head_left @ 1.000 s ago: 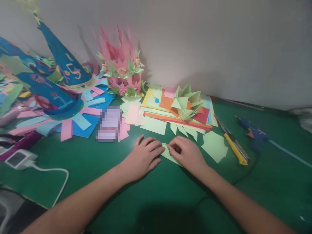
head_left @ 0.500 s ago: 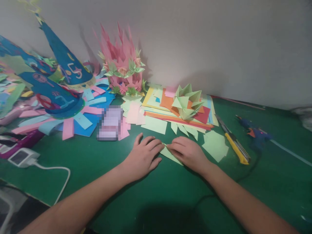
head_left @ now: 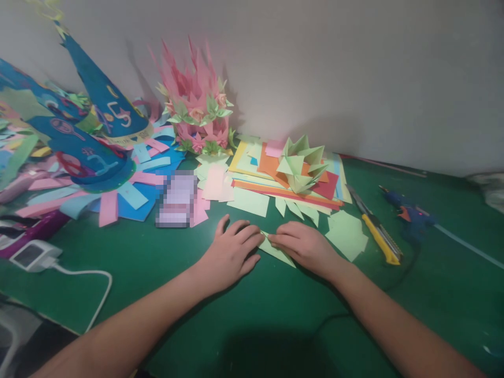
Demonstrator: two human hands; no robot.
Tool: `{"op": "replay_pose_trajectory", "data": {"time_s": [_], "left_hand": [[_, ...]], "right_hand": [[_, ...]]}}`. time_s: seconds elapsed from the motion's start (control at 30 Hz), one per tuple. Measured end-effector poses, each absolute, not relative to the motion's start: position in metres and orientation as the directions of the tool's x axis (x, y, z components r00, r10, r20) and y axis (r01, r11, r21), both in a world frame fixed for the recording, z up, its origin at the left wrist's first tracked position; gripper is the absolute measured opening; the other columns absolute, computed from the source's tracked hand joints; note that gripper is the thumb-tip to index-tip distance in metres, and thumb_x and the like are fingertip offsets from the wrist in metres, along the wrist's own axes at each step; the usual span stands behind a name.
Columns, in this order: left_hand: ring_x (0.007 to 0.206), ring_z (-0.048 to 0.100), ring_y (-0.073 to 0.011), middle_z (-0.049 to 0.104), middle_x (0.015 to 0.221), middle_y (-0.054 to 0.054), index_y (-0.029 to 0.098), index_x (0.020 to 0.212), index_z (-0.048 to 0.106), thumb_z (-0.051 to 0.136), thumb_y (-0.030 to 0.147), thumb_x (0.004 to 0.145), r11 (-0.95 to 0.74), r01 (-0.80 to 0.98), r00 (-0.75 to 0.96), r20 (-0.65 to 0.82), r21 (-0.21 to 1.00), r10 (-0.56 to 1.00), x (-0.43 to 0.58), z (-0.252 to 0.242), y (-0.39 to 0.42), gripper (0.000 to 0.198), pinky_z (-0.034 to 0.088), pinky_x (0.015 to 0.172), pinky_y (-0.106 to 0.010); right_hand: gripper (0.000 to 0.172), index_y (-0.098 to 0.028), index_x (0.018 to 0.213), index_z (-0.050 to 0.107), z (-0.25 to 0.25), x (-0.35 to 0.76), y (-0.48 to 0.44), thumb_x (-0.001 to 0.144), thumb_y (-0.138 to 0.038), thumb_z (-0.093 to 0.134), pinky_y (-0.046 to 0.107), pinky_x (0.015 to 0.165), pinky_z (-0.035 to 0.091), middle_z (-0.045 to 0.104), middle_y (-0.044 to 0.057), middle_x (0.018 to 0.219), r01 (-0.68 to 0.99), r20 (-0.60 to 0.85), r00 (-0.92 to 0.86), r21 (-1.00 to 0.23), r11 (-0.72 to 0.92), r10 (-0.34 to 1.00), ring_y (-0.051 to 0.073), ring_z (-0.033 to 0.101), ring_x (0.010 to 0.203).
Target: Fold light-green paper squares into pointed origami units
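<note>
A folded piece of light green paper (head_left: 279, 252) lies on the green tabletop between my two hands, its long edge slanting down to the right. My left hand (head_left: 232, 254) rests palm down at its left end, fingers spread and fingertips touching the paper. From the other side my right hand (head_left: 305, 247) has its fingers pressed together on the paper's upper edge; its thumb is mostly hidden. Just beyond the hands lie green paper leaves (head_left: 297, 209) and a flat green sheet (head_left: 249, 201).
A yellow utility knife (head_left: 376, 231) and a blue glue gun (head_left: 411, 212) lie on the right. Stacked coloured paper (head_left: 240, 165) bears a green paper flower (head_left: 300, 165). Left of it stand a pink paper crown (head_left: 197, 105), blue cone hats (head_left: 102, 86) and a blurred-out phone (head_left: 177, 199).
Both hands keep nearly the same place on the folded green paper; the right fingers have shifted very slightly. The whole view has drifted a little.
</note>
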State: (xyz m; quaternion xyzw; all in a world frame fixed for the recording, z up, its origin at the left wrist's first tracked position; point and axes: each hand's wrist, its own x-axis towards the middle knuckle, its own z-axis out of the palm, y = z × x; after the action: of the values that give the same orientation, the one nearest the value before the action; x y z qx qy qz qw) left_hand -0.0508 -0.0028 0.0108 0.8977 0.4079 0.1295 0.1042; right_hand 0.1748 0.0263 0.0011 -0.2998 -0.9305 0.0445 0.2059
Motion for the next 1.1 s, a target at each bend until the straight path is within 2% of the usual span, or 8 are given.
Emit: {"op": "replay_pose_trajectory", "data": {"time_s": [0.4, 0.7, 1.1], "left_hand": [[0.119, 0.043, -0.0235, 0.057, 0.123, -0.005, 0.024, 0.122, 0.049, 0.042, 0.034, 0.093, -0.629, 0.717, 0.622, 0.131, 0.3, 0.772, -0.0505, 0.0116, -0.0034, 0.031, 0.012, 0.108, -0.053], [0.118, 0.045, -0.0216, 0.057, 0.119, -0.006, 0.024, 0.125, 0.048, 0.041, 0.033, 0.094, -0.663, 0.714, 0.637, 0.184, 0.225, 0.748, -0.0497, 0.0078, -0.0041, 0.033, 0.007, 0.111, -0.052], [0.117, 0.046, -0.0227, 0.058, 0.122, -0.005, 0.023, 0.124, 0.05, 0.043, 0.033, 0.093, -0.665, 0.72, 0.632, 0.208, 0.197, 0.746, -0.0493, 0.006, -0.0044, 0.033, 0.009, 0.111, -0.052]], "right_hand": [[0.024, -0.015, 0.091, 0.066, 0.0036, 0.1748, 0.0281, 0.094, -0.02, 0.044, 0.026, 0.063, 0.041, 0.06, 0.007, 0.078, 0.542, 0.311, -0.754, -0.204, 0.815, 0.579, 0.015, 0.051, 0.072], [0.023, -0.015, 0.091, 0.065, 0.0056, 0.1744, 0.0265, 0.095, -0.02, 0.043, 0.027, 0.066, 0.042, 0.06, 0.008, 0.08, 0.53, 0.306, -0.756, -0.233, 0.815, 0.579, 0.016, 0.052, 0.074], [0.023, -0.016, 0.089, 0.064, 0.0068, 0.1738, 0.0277, 0.095, -0.021, 0.042, 0.029, 0.068, 0.044, 0.061, 0.007, 0.082, 0.524, 0.286, -0.759, -0.266, 0.809, 0.585, 0.017, 0.053, 0.075]]}}
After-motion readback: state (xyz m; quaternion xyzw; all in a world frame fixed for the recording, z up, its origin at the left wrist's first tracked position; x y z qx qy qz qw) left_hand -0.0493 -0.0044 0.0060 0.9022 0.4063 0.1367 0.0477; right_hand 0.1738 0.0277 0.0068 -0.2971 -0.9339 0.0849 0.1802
